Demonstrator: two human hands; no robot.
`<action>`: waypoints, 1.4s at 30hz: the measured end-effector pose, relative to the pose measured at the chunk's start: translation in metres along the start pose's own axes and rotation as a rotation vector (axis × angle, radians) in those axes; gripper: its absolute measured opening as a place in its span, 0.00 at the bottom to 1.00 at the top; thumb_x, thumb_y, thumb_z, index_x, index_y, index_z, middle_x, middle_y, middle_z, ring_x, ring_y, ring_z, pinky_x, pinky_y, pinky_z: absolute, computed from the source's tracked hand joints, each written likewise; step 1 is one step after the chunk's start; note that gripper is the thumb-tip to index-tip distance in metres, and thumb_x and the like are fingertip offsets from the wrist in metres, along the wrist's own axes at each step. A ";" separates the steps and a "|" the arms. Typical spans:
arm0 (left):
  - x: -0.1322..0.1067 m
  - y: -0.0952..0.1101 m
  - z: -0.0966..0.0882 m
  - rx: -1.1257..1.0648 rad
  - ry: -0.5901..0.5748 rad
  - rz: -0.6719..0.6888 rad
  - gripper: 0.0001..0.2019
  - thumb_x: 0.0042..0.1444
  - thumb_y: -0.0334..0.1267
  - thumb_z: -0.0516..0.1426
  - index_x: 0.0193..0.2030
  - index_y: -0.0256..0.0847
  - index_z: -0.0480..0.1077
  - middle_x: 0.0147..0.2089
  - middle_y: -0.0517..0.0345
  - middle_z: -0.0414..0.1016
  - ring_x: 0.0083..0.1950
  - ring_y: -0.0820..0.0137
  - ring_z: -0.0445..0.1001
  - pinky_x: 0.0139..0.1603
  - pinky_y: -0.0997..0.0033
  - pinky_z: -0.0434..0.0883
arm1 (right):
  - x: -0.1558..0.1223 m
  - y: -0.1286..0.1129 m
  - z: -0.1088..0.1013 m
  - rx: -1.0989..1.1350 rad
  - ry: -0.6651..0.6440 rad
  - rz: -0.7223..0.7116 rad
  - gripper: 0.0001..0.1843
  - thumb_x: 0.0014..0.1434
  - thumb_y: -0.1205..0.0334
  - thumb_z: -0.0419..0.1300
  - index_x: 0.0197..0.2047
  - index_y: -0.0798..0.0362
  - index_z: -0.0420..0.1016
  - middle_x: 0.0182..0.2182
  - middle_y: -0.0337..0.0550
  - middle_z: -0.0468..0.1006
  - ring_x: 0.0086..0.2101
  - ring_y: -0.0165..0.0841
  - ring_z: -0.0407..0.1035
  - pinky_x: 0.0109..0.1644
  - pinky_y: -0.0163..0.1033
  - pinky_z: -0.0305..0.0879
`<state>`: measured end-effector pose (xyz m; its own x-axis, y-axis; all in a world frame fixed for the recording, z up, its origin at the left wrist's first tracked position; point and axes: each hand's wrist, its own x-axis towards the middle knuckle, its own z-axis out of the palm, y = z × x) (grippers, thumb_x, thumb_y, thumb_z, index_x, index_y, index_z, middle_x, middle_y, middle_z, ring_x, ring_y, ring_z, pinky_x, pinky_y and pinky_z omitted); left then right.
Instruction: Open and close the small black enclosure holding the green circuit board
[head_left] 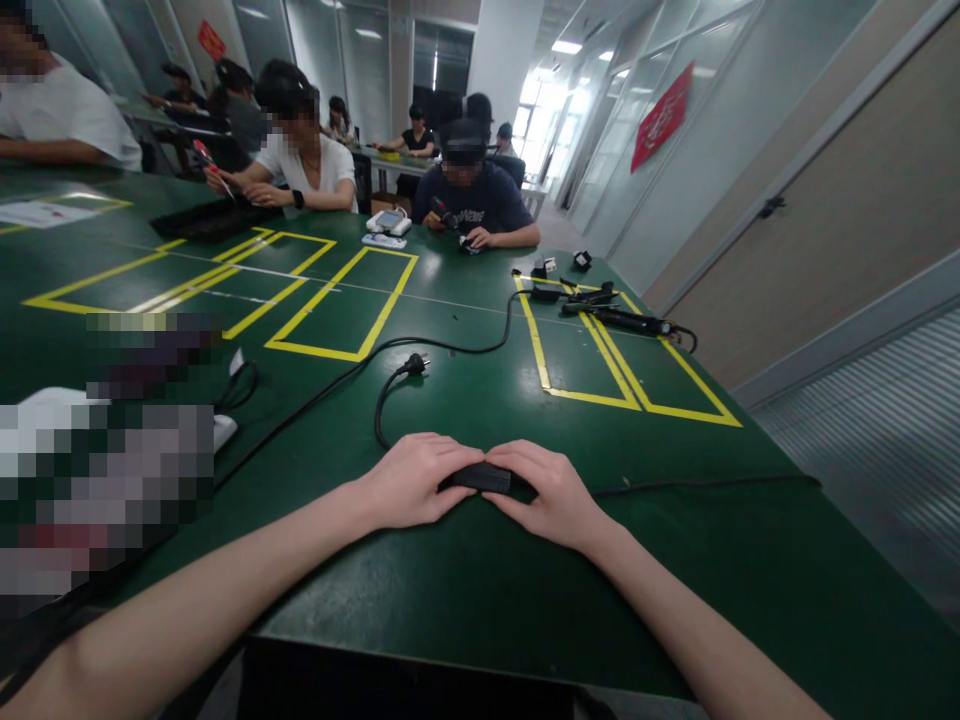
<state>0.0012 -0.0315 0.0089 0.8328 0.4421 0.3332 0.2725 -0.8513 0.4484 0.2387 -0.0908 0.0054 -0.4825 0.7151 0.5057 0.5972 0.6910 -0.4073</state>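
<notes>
A small black power adapter [480, 477] lies on the green table [465, 590] near its front edge. My left hand [416, 480] covers its left end, fingers curled over it. My right hand [544, 492] holds its right end the same way. A black cable runs from the adapter's left side in a loop to a plug [413, 365] lying on the table. Another thin black cable [705, 485] leads off to the right from under my right hand.
Yellow tape rectangles [341, 305] mark the tabletop. A black tool with cables [619, 318] lies at the far right. A long black cord [315, 395] crosses the table. Several other people sit at the far side. A white object [223, 430] sits at left.
</notes>
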 end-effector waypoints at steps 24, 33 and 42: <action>0.001 0.000 0.003 -0.041 -0.002 -0.065 0.17 0.67 0.36 0.59 0.62 0.44 0.72 0.56 0.53 0.82 0.54 0.61 0.83 0.56 0.65 0.77 | 0.003 -0.002 0.006 0.058 0.120 0.020 0.13 0.61 0.67 0.66 0.49 0.49 0.74 0.43 0.47 0.78 0.43 0.40 0.75 0.46 0.45 0.77; 0.001 0.001 0.004 -0.007 0.059 -0.020 0.16 0.68 0.37 0.58 0.61 0.43 0.72 0.56 0.51 0.82 0.55 0.61 0.82 0.57 0.63 0.77 | 0.004 -0.002 0.005 0.056 0.102 0.036 0.13 0.62 0.69 0.64 0.49 0.49 0.72 0.43 0.47 0.78 0.44 0.39 0.76 0.46 0.45 0.76; 0.003 -0.002 0.002 0.248 0.166 0.169 0.17 0.71 0.33 0.53 0.63 0.39 0.71 0.60 0.49 0.80 0.61 0.62 0.79 0.61 0.59 0.75 | 0.003 -0.003 0.002 0.235 0.112 0.184 0.17 0.60 0.60 0.67 0.51 0.48 0.71 0.48 0.49 0.77 0.48 0.41 0.75 0.53 0.47 0.74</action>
<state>0.0040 -0.0290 0.0071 0.7919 0.3113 0.5253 0.2630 -0.9503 0.1666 0.2338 -0.0908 0.0068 -0.2989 0.8233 0.4825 0.4974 0.5659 -0.6575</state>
